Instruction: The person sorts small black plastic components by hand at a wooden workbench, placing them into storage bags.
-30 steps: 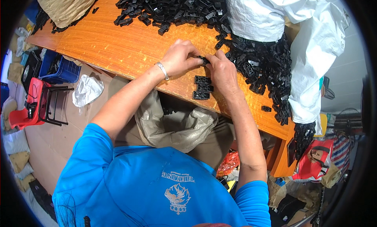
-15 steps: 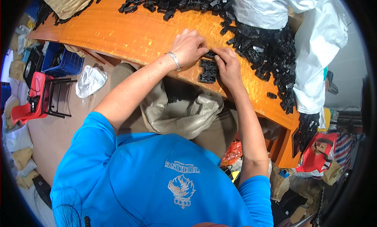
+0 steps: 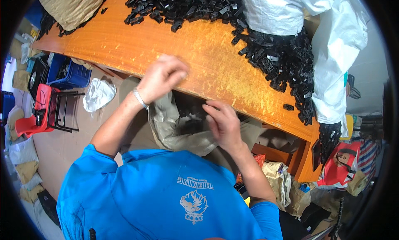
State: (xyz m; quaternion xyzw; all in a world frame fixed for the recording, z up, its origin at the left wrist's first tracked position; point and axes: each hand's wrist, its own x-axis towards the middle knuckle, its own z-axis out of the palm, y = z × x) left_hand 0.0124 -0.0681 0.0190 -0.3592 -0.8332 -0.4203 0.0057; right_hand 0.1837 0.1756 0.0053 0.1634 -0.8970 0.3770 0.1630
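Observation:
My left hand (image 3: 161,77) hangs over the table's near edge, its fingers bent and smeared by motion; whether anything is in it I cannot tell. My right hand (image 3: 225,124) is lower, just off the near edge and above the mouth of a greyish woven sack (image 3: 163,117) held on my lap. Its thumb and fingers are apart with nothing seen between them. Inside the sack's mouth it is dark, with some black parts (image 3: 192,120) faintly visible. On the wooden table (image 3: 199,53), small black plastic parts (image 3: 274,59) lie in a large heap toward the far and right sides.
White woven sacks (image 3: 338,53) stand at the right, and a brown paper sack (image 3: 72,7) lies at the far left. One loose black part (image 3: 288,107) sits near the right edge. Left on the floor are a red chair (image 3: 35,115), a blue crate (image 3: 68,71) and a white bag (image 3: 99,94).
The short row of black parts between my hands has left the tabletop. My right hand has drawn back from the table to above the sack; my left hand has moved left and nearer.

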